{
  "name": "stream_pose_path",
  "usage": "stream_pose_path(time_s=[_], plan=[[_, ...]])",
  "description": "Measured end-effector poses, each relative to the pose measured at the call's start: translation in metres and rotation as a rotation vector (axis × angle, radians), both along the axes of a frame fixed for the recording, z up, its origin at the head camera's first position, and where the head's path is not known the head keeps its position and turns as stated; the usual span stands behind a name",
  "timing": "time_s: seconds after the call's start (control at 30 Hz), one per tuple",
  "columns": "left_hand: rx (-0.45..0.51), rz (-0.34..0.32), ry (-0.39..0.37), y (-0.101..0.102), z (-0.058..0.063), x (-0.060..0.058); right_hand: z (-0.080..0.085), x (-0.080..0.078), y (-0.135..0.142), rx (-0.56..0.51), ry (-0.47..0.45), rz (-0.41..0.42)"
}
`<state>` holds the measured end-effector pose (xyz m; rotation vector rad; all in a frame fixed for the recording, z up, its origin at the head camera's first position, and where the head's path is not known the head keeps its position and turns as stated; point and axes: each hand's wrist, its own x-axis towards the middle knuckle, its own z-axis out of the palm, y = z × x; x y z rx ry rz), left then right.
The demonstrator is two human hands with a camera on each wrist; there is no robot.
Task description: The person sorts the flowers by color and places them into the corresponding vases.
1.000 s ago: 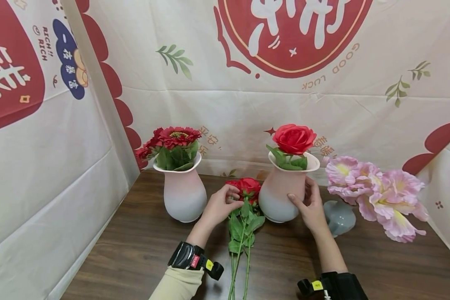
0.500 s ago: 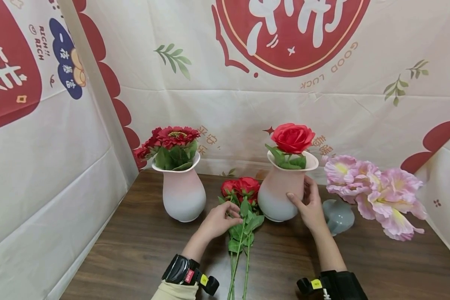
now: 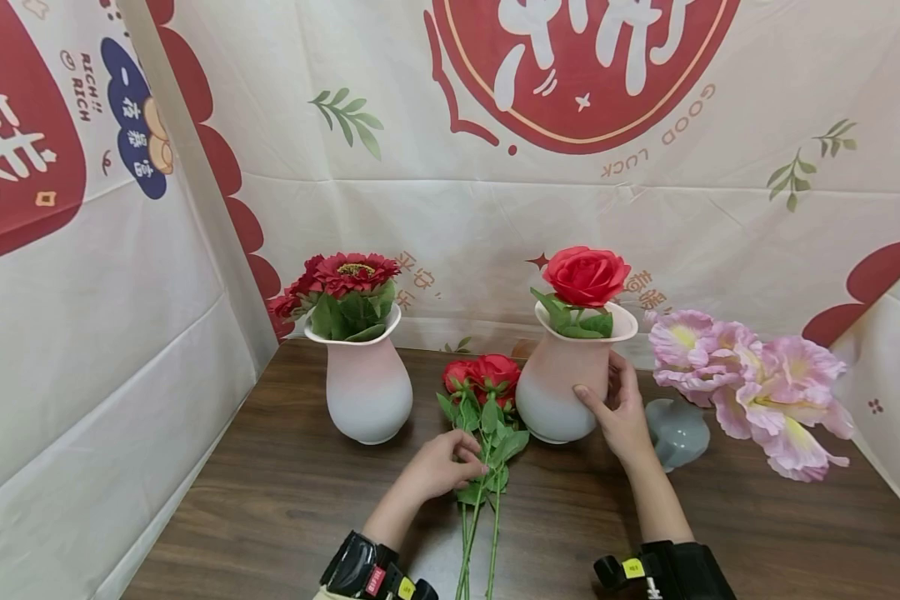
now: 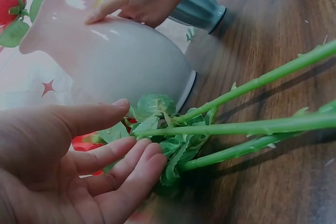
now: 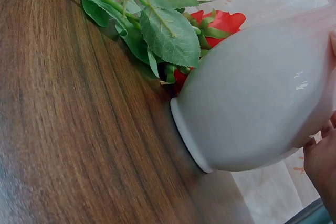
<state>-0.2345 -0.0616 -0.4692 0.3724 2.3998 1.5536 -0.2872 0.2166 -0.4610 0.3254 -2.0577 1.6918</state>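
My right hand (image 3: 624, 418) holds a pink-and-white vase (image 3: 558, 392) at its right side, with the thumb across the front. One red rose (image 3: 587, 277) with green leaves stands in this vase. Left of it, several red roses (image 3: 495, 375) lie on the table, their green stems (image 3: 474, 537) pointing toward me. Beside the leaves is my left hand (image 3: 437, 468). In the left wrist view its thumb and loosely bent fingers (image 4: 134, 179) stand apart on either side of a rose stem (image 4: 241, 128), fingertips right at the leaves.
A matching vase (image 3: 367, 396) with dark red flowers (image 3: 356, 273) stands at the left. Right of my right hand is a small grey-blue vase (image 3: 677, 433) with pink flowers (image 3: 787, 392) leaning right. A printed cloth (image 3: 450, 217) hangs behind the wooden table (image 3: 270, 500).
My left hand has moved from the rose heads down toward me along the stems, uncovering the left rose head. My right hand stays on the vase.
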Motion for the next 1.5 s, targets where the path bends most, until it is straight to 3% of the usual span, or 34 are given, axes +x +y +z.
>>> stream_pose_path(time_s=[0.1, 0.2, 0.43, 0.57, 0.67, 0.97, 1.5], plan=[[0.003, -0.003, -0.025, 0.0, -0.001, 0.003, 0.0, 0.0, 0.0, -0.007, -0.003, 0.003], [-0.053, 0.017, -0.03, 0.001, -0.002, 0.005, 0.001, 0.001, 0.0, -0.007, -0.004, 0.004], [-0.207, 0.037, 0.013, 0.007, -0.001, 0.008, 0.0, 0.0, 0.0, -0.008, 0.0, 0.012], [-0.245, 0.025, 0.032, 0.01, -0.001, 0.008, -0.001, 0.0, 0.0, -0.002, -0.008, 0.01], [-0.206, 0.019, 0.007, 0.01, -0.003, 0.008, -0.002, 0.0, 0.0, 0.001, -0.021, 0.003], [0.032, -0.017, -0.099, 0.007, -0.009, 0.007, -0.002, -0.001, 0.001, 0.019, 0.003, 0.009], [0.115, -0.051, -0.095, 0.001, 0.01, 0.015, -0.001, 0.0, -0.001, 0.015, -0.006, -0.014]])
